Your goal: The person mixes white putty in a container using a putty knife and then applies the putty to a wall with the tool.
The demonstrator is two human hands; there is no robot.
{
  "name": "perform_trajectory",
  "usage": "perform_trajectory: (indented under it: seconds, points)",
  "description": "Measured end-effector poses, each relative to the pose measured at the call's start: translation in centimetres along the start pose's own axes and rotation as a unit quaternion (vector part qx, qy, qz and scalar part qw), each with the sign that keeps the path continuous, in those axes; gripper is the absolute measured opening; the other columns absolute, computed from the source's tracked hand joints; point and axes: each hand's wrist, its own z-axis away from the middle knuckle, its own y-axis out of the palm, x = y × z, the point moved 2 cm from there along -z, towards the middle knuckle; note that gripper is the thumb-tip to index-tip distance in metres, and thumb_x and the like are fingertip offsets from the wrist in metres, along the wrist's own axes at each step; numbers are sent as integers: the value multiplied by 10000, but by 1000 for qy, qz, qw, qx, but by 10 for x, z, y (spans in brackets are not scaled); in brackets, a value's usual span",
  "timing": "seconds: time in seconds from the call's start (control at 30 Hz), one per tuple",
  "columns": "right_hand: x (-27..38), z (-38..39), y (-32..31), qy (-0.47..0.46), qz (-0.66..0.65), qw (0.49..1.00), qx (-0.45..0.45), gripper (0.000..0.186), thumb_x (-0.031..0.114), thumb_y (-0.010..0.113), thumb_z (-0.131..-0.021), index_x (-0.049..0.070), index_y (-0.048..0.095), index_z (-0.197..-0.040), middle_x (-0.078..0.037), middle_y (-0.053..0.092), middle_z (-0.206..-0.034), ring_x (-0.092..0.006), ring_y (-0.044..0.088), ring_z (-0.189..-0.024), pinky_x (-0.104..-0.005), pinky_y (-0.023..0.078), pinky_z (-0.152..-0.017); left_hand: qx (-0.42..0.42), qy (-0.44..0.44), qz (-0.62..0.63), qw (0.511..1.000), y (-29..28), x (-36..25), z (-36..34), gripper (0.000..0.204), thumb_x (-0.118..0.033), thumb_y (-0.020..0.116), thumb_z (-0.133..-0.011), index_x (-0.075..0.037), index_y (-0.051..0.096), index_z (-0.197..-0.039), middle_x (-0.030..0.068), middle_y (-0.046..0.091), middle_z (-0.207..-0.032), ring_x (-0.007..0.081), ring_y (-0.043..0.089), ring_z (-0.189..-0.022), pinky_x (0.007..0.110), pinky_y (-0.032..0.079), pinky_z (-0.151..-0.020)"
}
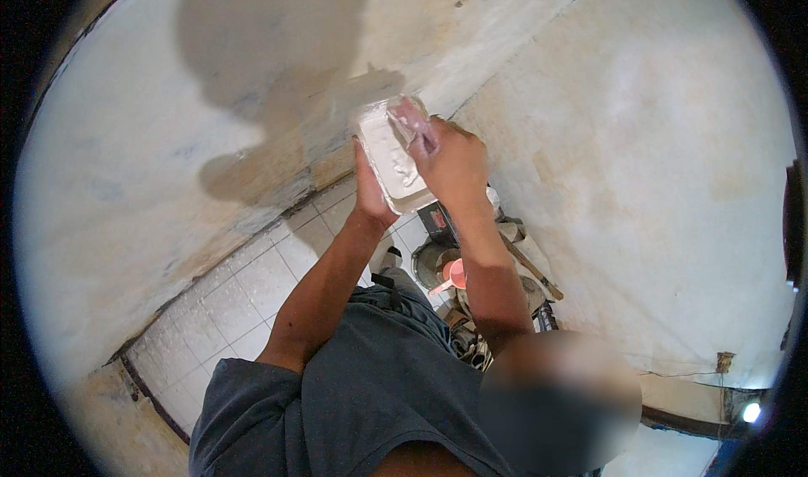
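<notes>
My left hand (373, 193) grips a white rectangular plastic tub (414, 203) from its left side and underneath, holding it up close to the wall. White paste (392, 152) lies inside, spread thickly along the bottom. Over the tub's right side, the fingers of my right hand (454, 159) are closed round a flat pinkish scraper (409, 117). White smears coat the scraper, and its far end is at the upper part of the tub. The grip hides part of the scraper.
Patchy plastered walls (126, 153) meet in a corner ahead. Below lies a white tiled floor (244, 296). At the right wall's foot stand a bucket (427, 262) with a pink dipper (456, 272), a black box (435, 224) and a wooden-handled tool (539, 273).
</notes>
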Motion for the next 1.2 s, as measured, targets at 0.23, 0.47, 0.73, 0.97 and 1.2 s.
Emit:
perform_trajectory:
  seconds: [0.23, 0.47, 0.73, 0.97, 1.2]
  points:
    - [5, 5, -10, -7, -55, 998, -14, 158, 201, 659, -777, 46, 626, -777, -188, 657, -760, -382, 648, -709, -445, 522, -642, -66, 32, -27, 997, 9, 1, -2, 753, -690, 215, -936, -156, 374, -1443, 94, 473, -1415, 291, 480, -1276, 451, 364, -1092]
    - [2, -3, -9, -28, 19, 999, -34, 189, 209, 653, -771, 27, 608, -741, -197, 637, -686, -398, 635, -633, -462, 514, -599, -62, -13, -12, 998, 6, -1, -1, 816, -740, 202, -904, -163, 344, -1463, 84, 447, -1444, 303, 464, -1293, 475, 353, -1099]
    - [-2, -9, -14, -2, -19, 1000, -4, 184, 207, 661, -761, 30, 608, -762, -201, 631, -686, -398, 635, -654, -454, 513, -629, -34, -31, 15, 999, 4, 0, 2, 810, -743, 220, -902, -169, 352, -1458, 89, 472, -1420, 310, 487, -1270, 490, 370, -1085]
    - [-12, -9, -16, 15, -35, 999, -4, 194, 202, 660, -777, 16, 606, -779, -207, 629, -686, -397, 634, -656, -439, 506, -618, -7, -17, 18, 1000, 3, -3, 1, 785, -716, 224, -920, -147, 368, -1443, 91, 488, -1402, 297, 507, -1251, 472, 403, -1063]
    - [-24, -1, -13, 46, -58, 997, -12, 204, 204, 670, -773, 10, 605, -770, -204, 626, -680, -399, 629, -644, -432, 499, -610, -61, -6, -36, 997, 8, -6, -2, 784, -705, 221, -927, -134, 363, -1445, 94, 494, -1396, 291, 513, -1244, 460, 399, -1065]
